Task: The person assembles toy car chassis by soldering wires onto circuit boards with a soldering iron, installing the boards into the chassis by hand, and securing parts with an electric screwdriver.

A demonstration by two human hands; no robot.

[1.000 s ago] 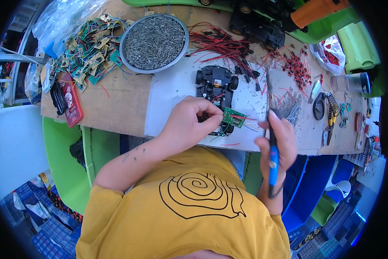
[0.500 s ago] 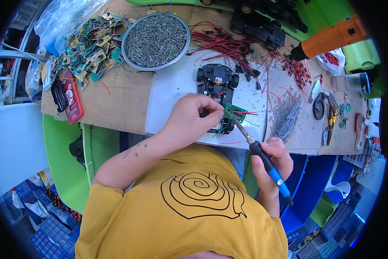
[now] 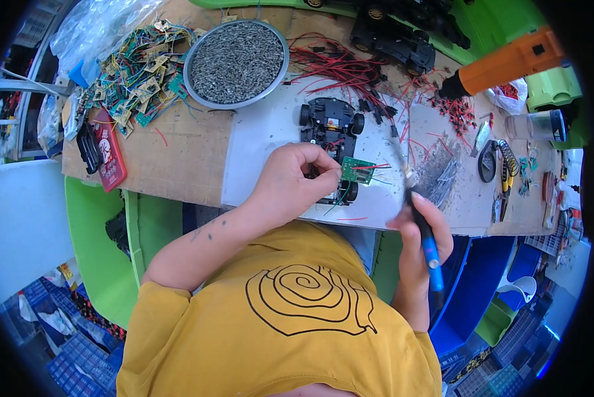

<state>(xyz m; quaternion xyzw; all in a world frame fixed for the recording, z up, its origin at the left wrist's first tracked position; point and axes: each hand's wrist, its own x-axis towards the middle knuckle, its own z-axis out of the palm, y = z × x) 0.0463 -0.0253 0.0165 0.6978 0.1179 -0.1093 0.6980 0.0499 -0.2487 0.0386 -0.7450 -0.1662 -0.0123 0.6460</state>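
Note:
Over the white work sheet, my left hand (image 3: pixel 297 178) pinches the left end of a small green circuit board (image 3: pixel 358 170). Thin red and green wires stick out from the board. Beneath that hand and board lies a black toy car chassis (image 3: pixel 332 118) with its wheels on; the hand covers part of it. My right hand (image 3: pixel 421 241) is wrapped round the blue and black handle of a soldering iron (image 3: pixel 426 235). The iron stands nearly upright, its blurred tip pointing away from me, to the right of the board and apart from it.
A round metal dish of small screws (image 3: pixel 236 65) stands behind, beside a heap of wired circuit boards (image 3: pixel 145 79). Red wires (image 3: pixel 337 59) lie at the back. An orange power tool (image 3: pixel 509 63) juts in from the right. Pliers (image 3: pixel 507 182) and a red box (image 3: pixel 110 152) lie near the sides.
The soldering iron has swung off the board to the right and turned more upright in my right hand. My left hand and the board have barely moved.

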